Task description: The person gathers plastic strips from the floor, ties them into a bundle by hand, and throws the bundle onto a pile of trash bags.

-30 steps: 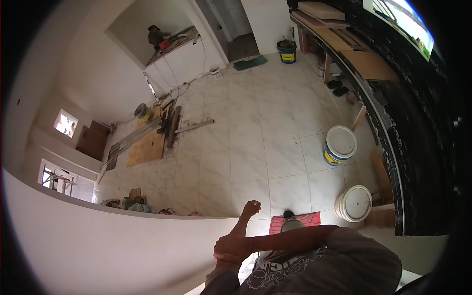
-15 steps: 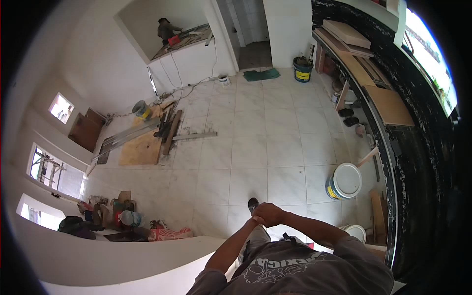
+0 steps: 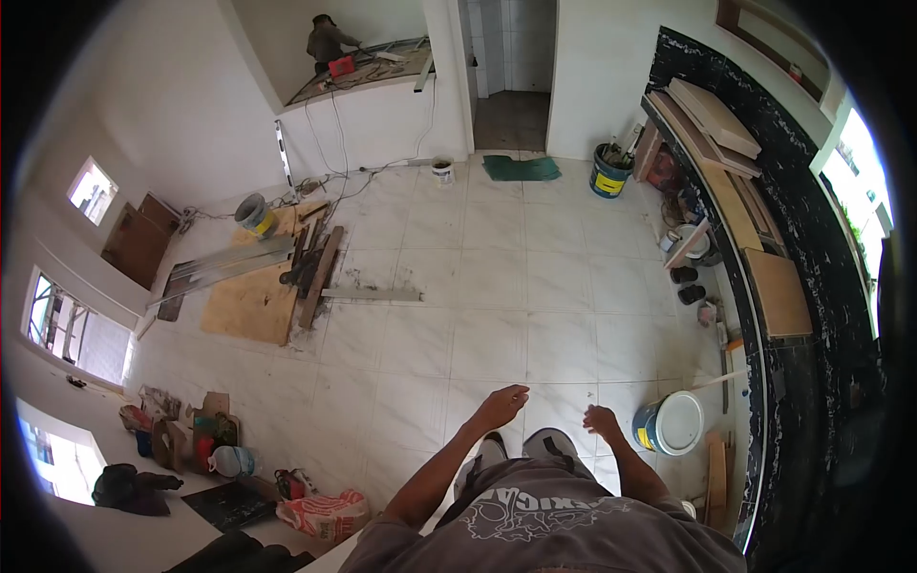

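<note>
My left hand [image 3: 501, 407] hangs in front of my body, above the tiled floor, its fingers loosely bent with nothing visible in them. To the right, apart from it, is my right hand [image 3: 602, 420], fingers loosely curled and likewise without anything visible. Below and between the hands are my shoes [image 3: 549, 444] on the white tiles [image 3: 468, 315]. Nearest to my right hand stands a lidded bucket [image 3: 680, 423], with a gap between them. Neither hand touches anything.
Planks [image 3: 321, 277], a plywood sheet [image 3: 246, 304] and metal profiles [image 3: 229, 260] lie ahead on the left. A black counter [image 3: 793, 382] with boards runs along the right. Bags [image 3: 325, 516] sit near left. Another person [image 3: 328, 43] crouches in the far alcove.
My hands were together in front of me; now they are apart, one on each side. The view has shifted, and both my shoes now show.
</note>
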A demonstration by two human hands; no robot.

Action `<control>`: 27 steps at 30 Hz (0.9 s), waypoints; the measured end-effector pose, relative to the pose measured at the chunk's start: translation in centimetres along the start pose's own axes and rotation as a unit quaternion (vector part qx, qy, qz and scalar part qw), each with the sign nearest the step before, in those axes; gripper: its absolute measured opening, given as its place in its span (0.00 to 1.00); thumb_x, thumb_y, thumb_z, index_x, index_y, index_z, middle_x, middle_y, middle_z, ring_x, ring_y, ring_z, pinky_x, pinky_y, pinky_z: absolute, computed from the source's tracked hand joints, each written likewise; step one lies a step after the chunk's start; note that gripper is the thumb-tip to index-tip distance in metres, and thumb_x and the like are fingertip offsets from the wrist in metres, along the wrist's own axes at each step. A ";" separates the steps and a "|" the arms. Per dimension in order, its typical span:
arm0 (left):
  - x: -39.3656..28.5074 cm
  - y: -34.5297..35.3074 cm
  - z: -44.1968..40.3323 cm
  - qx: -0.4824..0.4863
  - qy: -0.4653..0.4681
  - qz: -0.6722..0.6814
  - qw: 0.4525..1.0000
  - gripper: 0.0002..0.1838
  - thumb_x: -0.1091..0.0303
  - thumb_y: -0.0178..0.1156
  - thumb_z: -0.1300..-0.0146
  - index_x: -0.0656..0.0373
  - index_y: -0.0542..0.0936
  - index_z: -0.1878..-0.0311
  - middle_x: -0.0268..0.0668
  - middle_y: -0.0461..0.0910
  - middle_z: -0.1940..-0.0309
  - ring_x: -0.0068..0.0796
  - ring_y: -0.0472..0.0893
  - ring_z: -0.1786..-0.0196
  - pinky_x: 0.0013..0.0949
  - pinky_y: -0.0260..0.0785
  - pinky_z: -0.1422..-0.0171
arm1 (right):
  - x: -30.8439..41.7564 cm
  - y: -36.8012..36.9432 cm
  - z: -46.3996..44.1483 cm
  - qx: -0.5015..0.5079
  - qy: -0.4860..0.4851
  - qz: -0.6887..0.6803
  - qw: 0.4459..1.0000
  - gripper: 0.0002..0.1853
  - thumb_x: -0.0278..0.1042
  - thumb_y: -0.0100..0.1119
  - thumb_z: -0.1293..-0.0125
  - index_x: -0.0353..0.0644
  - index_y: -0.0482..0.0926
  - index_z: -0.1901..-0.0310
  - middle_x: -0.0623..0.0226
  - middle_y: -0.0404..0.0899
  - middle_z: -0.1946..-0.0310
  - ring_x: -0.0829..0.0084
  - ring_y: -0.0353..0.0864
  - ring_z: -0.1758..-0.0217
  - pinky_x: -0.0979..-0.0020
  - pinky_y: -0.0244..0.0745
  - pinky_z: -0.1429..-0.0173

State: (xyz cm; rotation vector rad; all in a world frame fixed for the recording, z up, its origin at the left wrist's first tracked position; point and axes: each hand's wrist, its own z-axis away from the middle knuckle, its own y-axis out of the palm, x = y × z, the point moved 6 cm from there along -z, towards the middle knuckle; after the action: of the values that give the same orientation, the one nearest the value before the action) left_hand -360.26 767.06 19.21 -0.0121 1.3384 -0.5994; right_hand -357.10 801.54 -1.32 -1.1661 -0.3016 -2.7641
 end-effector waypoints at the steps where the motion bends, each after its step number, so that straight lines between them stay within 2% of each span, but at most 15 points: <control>1: 1.6 -2.7 -0.5 -0.019 -0.021 -0.011 1.000 0.22 0.56 0.53 0.28 0.60 0.78 0.40 0.47 0.83 0.49 0.44 0.82 0.45 0.40 0.72 0.39 | -2.4 -1.7 1.1 -0.116 0.084 0.032 0.989 0.20 0.51 0.50 0.26 0.41 0.79 0.57 0.60 0.83 0.66 0.61 0.86 0.64 0.57 0.81 0.62; 3: 6.3 -7.3 -1.2 -0.057 -0.063 -0.027 0.996 0.23 0.55 0.53 0.29 0.61 0.79 0.40 0.44 0.85 0.54 0.38 0.83 0.50 0.35 0.73 0.42 | -5.3 -3.6 4.8 -0.198 0.246 0.140 0.939 0.15 0.39 0.47 0.32 0.35 0.77 0.60 0.54 0.81 0.70 0.60 0.85 0.71 0.54 0.82 0.64; 7: 22.0 -13.3 -1.1 -0.136 -0.190 -0.042 0.971 0.21 0.58 0.54 0.31 0.64 0.82 0.47 0.43 0.86 0.60 0.32 0.85 0.60 0.35 0.77 0.51 | -11.0 -5.5 4.4 -0.181 0.367 0.142 0.901 0.14 0.37 0.51 0.33 0.33 0.78 0.61 0.52 0.82 0.69 0.60 0.85 0.70 0.55 0.83 0.63; 9: 32.8 -14.2 0.0 -0.150 -0.168 -0.032 0.974 0.18 0.61 0.56 0.32 0.67 0.82 0.49 0.45 0.86 0.61 0.32 0.85 0.64 0.32 0.78 0.58 | -8.3 -3.5 0.1 -0.142 0.339 0.163 0.916 0.13 0.38 0.52 0.33 0.34 0.78 0.61 0.52 0.83 0.69 0.60 0.85 0.70 0.55 0.82 0.63; 10: 33.7 -15.0 1.6 -0.161 -0.285 0.073 0.942 0.17 0.63 0.56 0.31 0.67 0.81 0.49 0.45 0.86 0.63 0.31 0.85 0.67 0.30 0.77 0.65 | -6.6 -2.7 -2.8 -0.120 0.313 0.181 0.925 0.13 0.38 0.53 0.33 0.35 0.79 0.61 0.52 0.83 0.69 0.61 0.85 0.70 0.55 0.82 0.63; 12: 36.6 -14.3 5.2 -0.223 -0.449 0.220 0.837 0.11 0.68 0.50 0.32 0.56 0.78 0.71 0.37 0.77 0.79 0.31 0.77 0.79 0.37 0.70 0.76 | -2.0 -1.5 -10.3 -0.064 0.220 0.250 0.941 0.13 0.39 0.55 0.33 0.36 0.79 0.61 0.52 0.83 0.68 0.62 0.85 0.69 0.56 0.82 0.63; 13: 37.8 -13.7 6.5 -0.196 -0.512 0.236 0.803 0.10 0.70 0.52 0.31 0.56 0.77 0.70 0.38 0.78 0.78 0.30 0.76 0.81 0.34 0.65 0.81 | 0.9 -0.7 -14.5 -0.019 0.128 0.315 0.940 0.12 0.39 0.55 0.33 0.37 0.80 0.61 0.52 0.83 0.68 0.62 0.86 0.69 0.56 0.81 0.63; 14: 38.3 -13.5 7.4 -0.205 -0.550 0.308 0.749 0.05 0.71 0.53 0.32 0.59 0.78 0.63 0.42 0.81 0.72 0.33 0.79 0.77 0.36 0.69 0.77 | 4.2 0.3 -18.9 0.023 0.019 0.386 0.922 0.12 0.39 0.56 0.33 0.38 0.80 0.61 0.52 0.84 0.68 0.62 0.86 0.69 0.56 0.81 0.63; 16: 36.8 -16.6 4.1 -0.213 -0.501 0.295 0.785 0.08 0.68 0.53 0.31 0.61 0.76 0.54 0.44 0.81 0.63 0.35 0.80 0.67 0.39 0.70 0.65 | 11.8 2.4 -27.2 0.061 -0.178 0.500 0.845 0.11 0.39 0.58 0.33 0.39 0.81 0.60 0.53 0.84 0.68 0.63 0.86 0.68 0.56 0.81 0.63; 17: 34.5 -18.1 2.9 -0.216 -0.478 0.286 0.802 0.11 0.67 0.53 0.30 0.62 0.75 0.50 0.46 0.81 0.58 0.37 0.80 0.63 0.40 0.71 0.59 | 15.2 2.8 -32.4 0.056 -0.188 0.496 0.846 0.11 0.40 0.58 0.33 0.40 0.81 0.60 0.53 0.84 0.68 0.64 0.86 0.68 0.56 0.81 0.63; 18: 31.8 -19.3 1.6 -0.217 -0.455 0.278 0.817 0.14 0.65 0.53 0.29 0.62 0.74 0.45 0.47 0.80 0.54 0.38 0.81 0.58 0.42 0.72 0.53 | 20.2 5.1 -35.1 0.061 0.073 0.364 0.927 0.12 0.40 0.56 0.31 0.39 0.81 0.59 0.54 0.85 0.65 0.62 0.86 0.65 0.58 0.81 0.60; 19: 29.5 -20.3 0.0 -0.217 -0.432 0.272 0.832 0.18 0.63 0.52 0.28 0.63 0.73 0.41 0.48 0.80 0.49 0.39 0.81 0.53 0.43 0.73 0.47 | 27.3 6.9 -35.6 -0.085 0.178 0.126 0.972 0.14 0.41 0.55 0.31 0.36 0.79 0.57 0.52 0.83 0.67 0.57 0.86 0.66 0.52 0.83 0.60; 21: 28.1 -22.4 -3.7 -0.263 -0.416 0.329 0.806 0.22 0.61 0.52 0.27 0.64 0.72 0.36 0.49 0.80 0.45 0.41 0.82 0.49 0.44 0.74 0.41 | 36.7 9.4 -43.6 -0.074 0.113 0.168 0.977 0.14 0.41 0.52 0.29 0.37 0.77 0.57 0.54 0.83 0.66 0.59 0.86 0.66 0.53 0.83 0.61; 23: 28.6 -25.2 -8.0 -0.350 -0.420 0.444 0.710 0.23 0.60 0.51 0.27 0.64 0.71 0.35 0.48 0.80 0.45 0.40 0.82 0.49 0.44 0.74 0.42 | 45.7 12.4 -49.7 -0.021 0.046 0.179 0.982 0.14 0.42 0.52 0.29 0.38 0.77 0.58 0.58 0.83 0.65 0.62 0.86 0.67 0.56 0.83 0.63; 27: 26.5 -31.5 -15.0 -0.352 -0.401 0.429 0.729 0.23 0.60 0.50 0.27 0.62 0.71 0.35 0.47 0.81 0.46 0.39 0.82 0.50 0.43 0.75 0.43 | 59.4 20.7 -54.5 -0.008 -0.062 0.223 0.973 0.15 0.41 0.49 0.29 0.37 0.78 0.56 0.59 0.83 0.66 0.66 0.86 0.66 0.62 0.83 0.65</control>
State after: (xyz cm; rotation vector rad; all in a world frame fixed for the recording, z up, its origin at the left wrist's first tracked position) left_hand -383.76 734.20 2.21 -0.2351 0.5084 0.6960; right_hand -432.08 766.52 6.98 -1.2354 -0.0220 -2.3149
